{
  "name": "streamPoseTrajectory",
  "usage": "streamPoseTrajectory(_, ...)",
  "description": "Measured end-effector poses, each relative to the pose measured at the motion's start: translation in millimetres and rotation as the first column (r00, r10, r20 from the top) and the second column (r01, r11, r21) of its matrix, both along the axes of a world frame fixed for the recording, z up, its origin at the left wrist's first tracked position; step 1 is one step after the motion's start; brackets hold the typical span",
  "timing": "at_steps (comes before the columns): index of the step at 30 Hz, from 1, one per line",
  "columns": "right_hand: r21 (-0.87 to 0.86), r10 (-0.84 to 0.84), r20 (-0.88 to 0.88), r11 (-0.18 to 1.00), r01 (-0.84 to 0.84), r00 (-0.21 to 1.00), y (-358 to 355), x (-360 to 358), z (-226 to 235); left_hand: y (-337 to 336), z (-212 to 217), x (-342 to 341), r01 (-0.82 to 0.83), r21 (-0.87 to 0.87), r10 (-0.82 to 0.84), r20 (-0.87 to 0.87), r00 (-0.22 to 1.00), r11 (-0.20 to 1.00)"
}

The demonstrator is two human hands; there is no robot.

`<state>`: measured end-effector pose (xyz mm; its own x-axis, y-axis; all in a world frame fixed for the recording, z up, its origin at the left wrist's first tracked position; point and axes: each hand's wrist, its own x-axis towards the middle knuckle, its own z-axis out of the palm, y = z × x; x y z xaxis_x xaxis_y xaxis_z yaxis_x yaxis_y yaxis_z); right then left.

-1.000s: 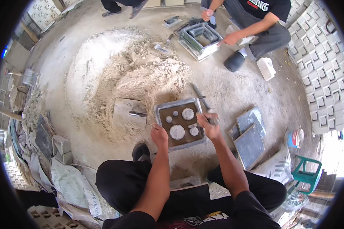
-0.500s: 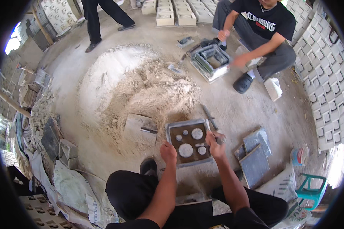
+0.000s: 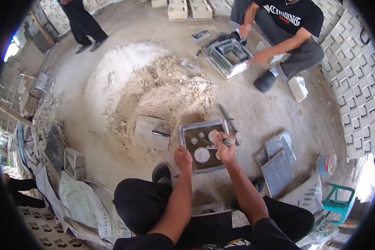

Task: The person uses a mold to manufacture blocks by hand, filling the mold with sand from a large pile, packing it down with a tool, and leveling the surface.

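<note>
A square metal mould (image 3: 202, 124) with brown, damp-looking fill lies on the ground before me. Several round pale discs of different sizes show in the fill, among them a large disc (image 3: 202, 155). My right hand (image 3: 225, 149) is closed round the handle of a small trowel (image 3: 229, 141) over the mould's right side; the hand hides its blade and part of the discs there. My left hand (image 3: 182, 158) is a closed fist at the mould's left rim; whether its fingers grip the rim is hidden.
A heap of sandy powder (image 3: 166, 89) spreads beyond the mould. A board (image 3: 150, 133) with a handled float lies left, flat plates (image 3: 278, 173) right, a green stool (image 3: 339, 203) farther right. A co-worker (image 3: 285, 39) sits by another mould (image 3: 229, 60); another person (image 3: 84, 23) stands far left.
My right hand has moved left and slightly away from me over the mould with the trowel. My left hand stays by the left rim. The person at the far left has stepped farther left.
</note>
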<state>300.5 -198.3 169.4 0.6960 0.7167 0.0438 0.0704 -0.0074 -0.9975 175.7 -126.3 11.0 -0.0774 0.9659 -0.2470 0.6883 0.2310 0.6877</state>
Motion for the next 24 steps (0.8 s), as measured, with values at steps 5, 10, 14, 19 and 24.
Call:
streamPoseTrajectory(5,0.03,-0.028,-0.01,0.999,0.028,1.0,-7,18,-17,1,-8,6,0.068,0.02,-0.067,-0.057,0.996,0.997)
streamPoseTrajectory(10,0.089,-0.116,0.001,0.989,0.115,0.993,8,0,-3,1,1,5,0.01,0.028,-0.011,0.004,1.0,1.0)
streamPoseTrajectory(14,-0.001,0.013,-0.036,1.0,-0.013,0.999,23,-7,7,2,6,5,-0.011,0.008,0.011,0.008,1.0,1.0)
streamPoseTrajectory(19,0.02,0.201,-0.002,0.979,-0.201,0.98,26,-13,-7,4,6,4,-0.002,-0.011,0.002,0.011,1.0,1.0)
streamPoseTrajectory(24,0.026,0.17,-0.183,0.986,-0.168,0.968,43,-5,1,4,12,6,-0.036,-0.045,0.038,0.043,0.998,0.998)
